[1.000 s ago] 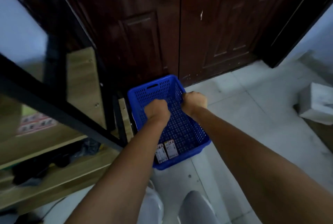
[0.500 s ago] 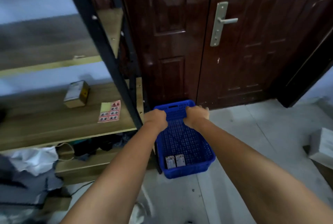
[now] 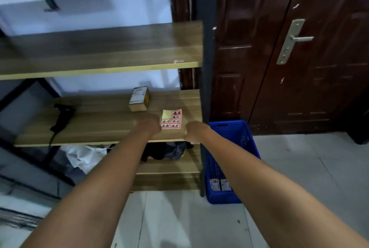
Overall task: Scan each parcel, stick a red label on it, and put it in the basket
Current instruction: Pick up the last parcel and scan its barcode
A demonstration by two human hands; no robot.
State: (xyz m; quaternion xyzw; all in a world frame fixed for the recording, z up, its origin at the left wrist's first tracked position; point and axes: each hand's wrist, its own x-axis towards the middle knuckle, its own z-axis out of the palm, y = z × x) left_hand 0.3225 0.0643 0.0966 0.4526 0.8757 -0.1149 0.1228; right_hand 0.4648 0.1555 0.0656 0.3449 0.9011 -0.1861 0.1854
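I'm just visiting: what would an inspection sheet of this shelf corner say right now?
Surface: wooden middle shelf.
Job's things: parcel, red label sheet and black scanner on that shelf; blue basket on the floor, two small parcels inside.
Clutter: white bag, dark items below.
Hands: left hand, right hand, fingers curled, holding nothing seen.
Cables: scanner cord.
Surroundings: brown door, tiled floor.

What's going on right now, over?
Left hand, right hand: curled, empty, at shelf edge. One parcel waiting beside label sheet. Basket holds two. Nothing blocking.
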